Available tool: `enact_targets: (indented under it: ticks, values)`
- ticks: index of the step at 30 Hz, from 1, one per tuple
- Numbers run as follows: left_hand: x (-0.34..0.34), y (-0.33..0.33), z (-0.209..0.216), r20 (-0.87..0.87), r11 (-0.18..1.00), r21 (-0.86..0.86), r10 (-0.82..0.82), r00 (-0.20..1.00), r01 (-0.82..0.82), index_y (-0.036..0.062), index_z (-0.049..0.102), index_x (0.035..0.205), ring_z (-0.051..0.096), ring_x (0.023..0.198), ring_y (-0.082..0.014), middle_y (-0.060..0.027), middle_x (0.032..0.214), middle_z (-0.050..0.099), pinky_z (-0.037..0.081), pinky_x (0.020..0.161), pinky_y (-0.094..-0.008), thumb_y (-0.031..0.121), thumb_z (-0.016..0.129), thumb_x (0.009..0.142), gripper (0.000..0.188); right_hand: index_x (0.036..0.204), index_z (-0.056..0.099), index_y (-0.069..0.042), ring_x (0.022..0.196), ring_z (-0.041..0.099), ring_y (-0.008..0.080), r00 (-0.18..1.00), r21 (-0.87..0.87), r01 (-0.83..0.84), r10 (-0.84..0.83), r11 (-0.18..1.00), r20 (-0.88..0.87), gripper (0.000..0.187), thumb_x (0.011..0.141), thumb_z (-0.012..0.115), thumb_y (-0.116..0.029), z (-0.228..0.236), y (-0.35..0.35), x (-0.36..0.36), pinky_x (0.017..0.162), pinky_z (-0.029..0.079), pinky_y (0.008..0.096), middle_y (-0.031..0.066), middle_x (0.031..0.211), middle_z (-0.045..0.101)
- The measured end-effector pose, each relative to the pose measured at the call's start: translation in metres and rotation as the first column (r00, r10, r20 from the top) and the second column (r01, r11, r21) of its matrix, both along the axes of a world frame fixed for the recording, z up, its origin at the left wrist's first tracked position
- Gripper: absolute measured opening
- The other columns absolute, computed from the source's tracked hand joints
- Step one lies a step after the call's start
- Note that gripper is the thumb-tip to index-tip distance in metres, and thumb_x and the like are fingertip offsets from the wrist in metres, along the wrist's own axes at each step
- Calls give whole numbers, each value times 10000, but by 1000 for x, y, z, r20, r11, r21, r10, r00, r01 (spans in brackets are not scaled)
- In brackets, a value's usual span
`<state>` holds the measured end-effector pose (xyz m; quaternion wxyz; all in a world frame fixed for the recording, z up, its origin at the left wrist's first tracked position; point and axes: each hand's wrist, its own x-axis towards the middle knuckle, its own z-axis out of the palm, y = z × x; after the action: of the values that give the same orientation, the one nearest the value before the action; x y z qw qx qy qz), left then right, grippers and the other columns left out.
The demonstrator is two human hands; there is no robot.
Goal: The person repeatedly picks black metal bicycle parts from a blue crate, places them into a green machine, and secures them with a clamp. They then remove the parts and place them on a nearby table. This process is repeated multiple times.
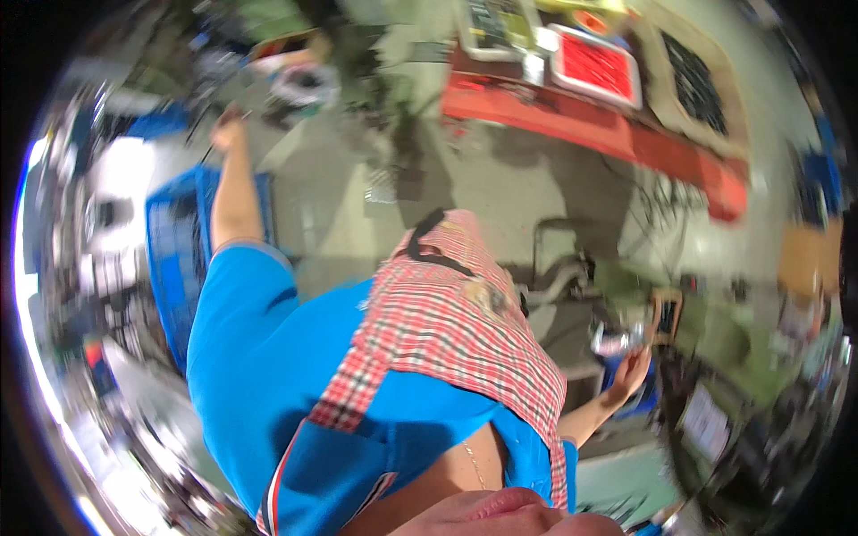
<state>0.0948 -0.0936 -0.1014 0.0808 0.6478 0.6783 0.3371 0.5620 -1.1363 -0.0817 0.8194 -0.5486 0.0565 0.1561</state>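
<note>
The view is blurred by motion and looks down my own front: a blue shirt [259,357] and a red checked apron [447,313]. My left arm reaches out to the upper left. My left hand [228,134] is curled above a blue crate [174,241], with something thin and dark at its fingers; the blur hides whether it grips it. My right hand [631,371] is low at the right with its fingers spread, just under a shiny metal object [615,339]. I cannot tell whether it touches that object.
A red bench [590,125] at the top carries a red tray [597,64] and a tray of dark parts [695,82]. Grey concrete floor [340,205] lies between. Cluttered shelves line the left edge [98,268], and green machinery [715,339] stands at the right.
</note>
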Motion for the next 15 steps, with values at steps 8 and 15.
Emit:
enact_targets:
  ticks: [8,15]
  values:
    - [-24,26,-31,-511,785,446,-171,842,430,148,762,931,713,786,-217,-36,915,740,564,686,-341,460,633,882,341,1037,610,-12,722,574,104,985,-93,109,-120,990,-122,155,964,581,-146,57,50,-6,670,475,226,23,832,607]
    - [30,-22,-29,-155,974,216,-31,987,64,112,732,880,689,787,-282,-71,885,724,539,669,-379,415,658,860,314,979,639,12,794,664,179,959,-122,264,-274,957,-71,115,920,607,-82,56,60,-16,729,552,274,136,930,687]
